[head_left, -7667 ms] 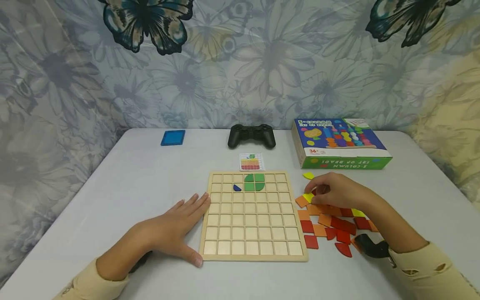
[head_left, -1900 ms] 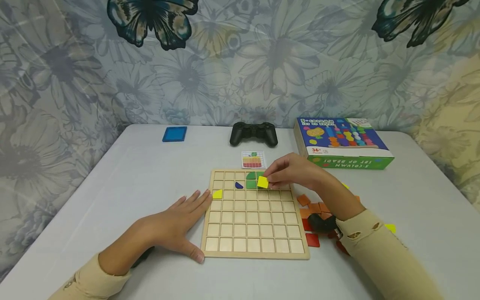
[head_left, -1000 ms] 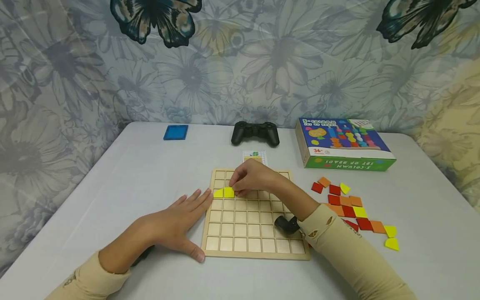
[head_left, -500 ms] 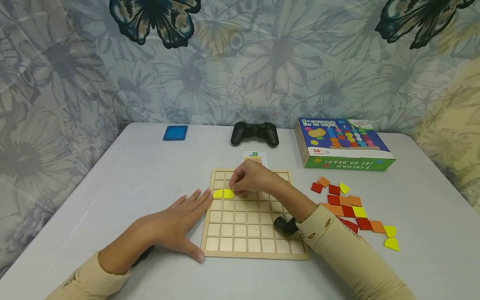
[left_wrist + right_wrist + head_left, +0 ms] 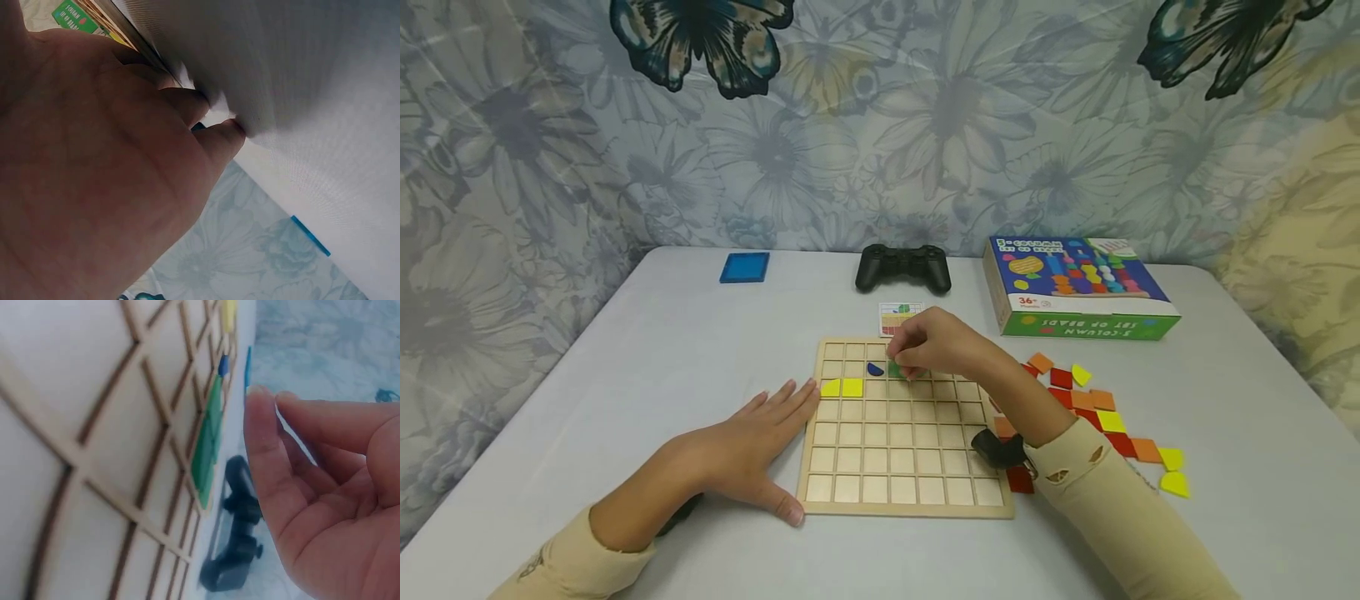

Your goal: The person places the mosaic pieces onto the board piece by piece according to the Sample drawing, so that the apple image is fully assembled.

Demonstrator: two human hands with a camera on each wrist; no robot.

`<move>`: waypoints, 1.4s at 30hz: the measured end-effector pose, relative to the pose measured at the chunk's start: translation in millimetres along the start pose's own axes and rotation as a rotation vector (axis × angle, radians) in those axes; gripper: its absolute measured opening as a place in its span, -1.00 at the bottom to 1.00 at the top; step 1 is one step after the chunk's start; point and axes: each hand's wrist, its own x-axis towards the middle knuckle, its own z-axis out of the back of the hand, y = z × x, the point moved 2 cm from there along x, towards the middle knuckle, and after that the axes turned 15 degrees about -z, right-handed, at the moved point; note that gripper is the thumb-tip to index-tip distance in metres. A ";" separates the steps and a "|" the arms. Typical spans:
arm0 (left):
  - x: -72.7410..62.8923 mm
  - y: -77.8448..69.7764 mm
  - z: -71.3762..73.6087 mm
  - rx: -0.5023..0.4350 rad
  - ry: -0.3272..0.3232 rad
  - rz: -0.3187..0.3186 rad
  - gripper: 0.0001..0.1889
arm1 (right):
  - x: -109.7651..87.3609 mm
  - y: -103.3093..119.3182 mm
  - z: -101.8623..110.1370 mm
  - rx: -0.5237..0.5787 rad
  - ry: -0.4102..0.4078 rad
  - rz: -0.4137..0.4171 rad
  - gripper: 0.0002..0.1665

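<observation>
My left hand (image 5: pixel 752 454) lies spread on the table with its fingertips at the left edge of the wooden grid board (image 5: pixel 910 510). Two yellow tiles sit side by side in the third row: one with a rounded corner (image 5: pixel 830 388) and a square one (image 5: pixel 852 387). Over the board's upper part hovers my right hand (image 5: pixel 936 342), its fingers loosely bent; the right wrist view shows nothing between thumb and fingertips. It partly hides the green tiles (image 5: pixel 206 444). A small blue tile (image 5: pixel 875 368) lies to their left.
Right of the board lie several loose red, orange and yellow tiles (image 5: pixel 1108 421), partly behind my right forearm. A pattern card (image 5: pixel 895 317) stands beyond the board. Farther back are a black game controller (image 5: pixel 902 268), a boxed bead set (image 5: pixel 1082 292) and a blue square case (image 5: pixel 745 267).
My right hand carried a yellow square tile to the third row, beside the first yellow tile placed earlier, let go and moved back right. My left hand stayed at the board's edge.
</observation>
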 end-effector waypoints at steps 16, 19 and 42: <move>2.9 1.5 -2.4 0.002 -0.007 -0.022 0.48 | 8.3 -0.6 -15.7 -0.051 0.040 -0.010 -0.88; 3.2 1.6 -2.8 0.000 -0.003 -0.013 0.48 | 6.9 -1.0 -14.3 -0.045 0.036 -0.005 -0.87; 1.4 3.4 -3.6 0.003 0.011 0.005 0.49 | -74.9 -141.7 125.0 -0.413 -0.322 -0.276 -0.58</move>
